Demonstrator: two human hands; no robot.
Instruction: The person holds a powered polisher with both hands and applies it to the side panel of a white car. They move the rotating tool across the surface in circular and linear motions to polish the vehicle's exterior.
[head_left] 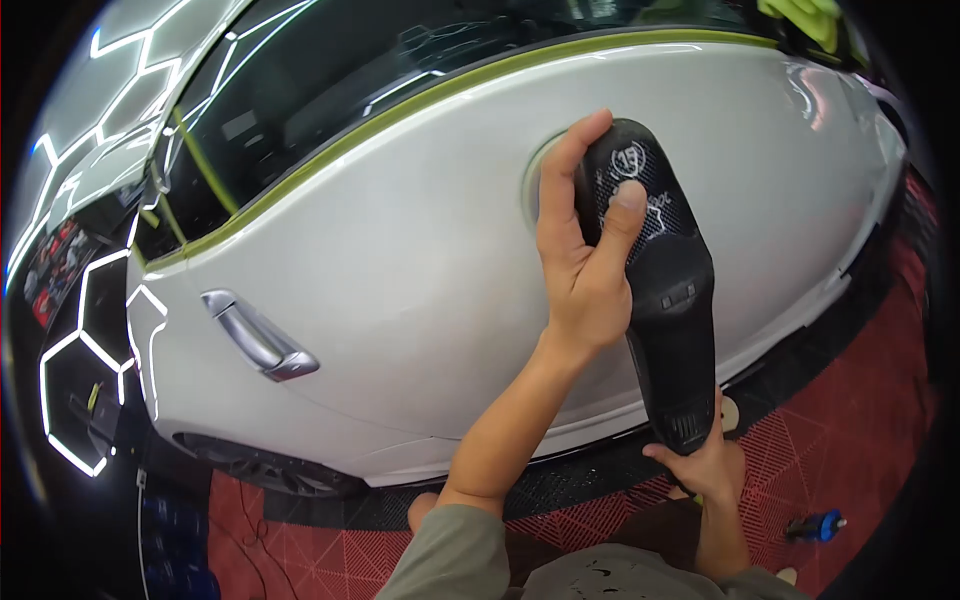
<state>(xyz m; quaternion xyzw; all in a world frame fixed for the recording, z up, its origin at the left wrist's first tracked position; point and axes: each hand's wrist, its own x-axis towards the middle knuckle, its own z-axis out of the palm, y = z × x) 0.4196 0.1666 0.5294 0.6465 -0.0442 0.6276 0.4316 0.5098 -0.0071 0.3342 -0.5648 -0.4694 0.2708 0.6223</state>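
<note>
A black car polisher (672,350) with white lettering on its head is held against the pale, glossy car door (430,290). Its round pad (532,185) shows partly at the left of the head, facing the panel. My left hand (585,255) is closed round the polisher's head, thumb on the top face and a finger over the far side. My right hand (708,465) grips the lower end of the body; most of its fingers are hidden behind the tool. Yellow-green masking tape (330,165) runs along the window's lower edge.
A silver door handle (262,340) sits left of the hands. Below the door are a wheel (270,465) and red floor tiles (330,560). A blue-and-black bottle (815,525) lies at lower right. Bright green cloth (805,20) hangs at upper right.
</note>
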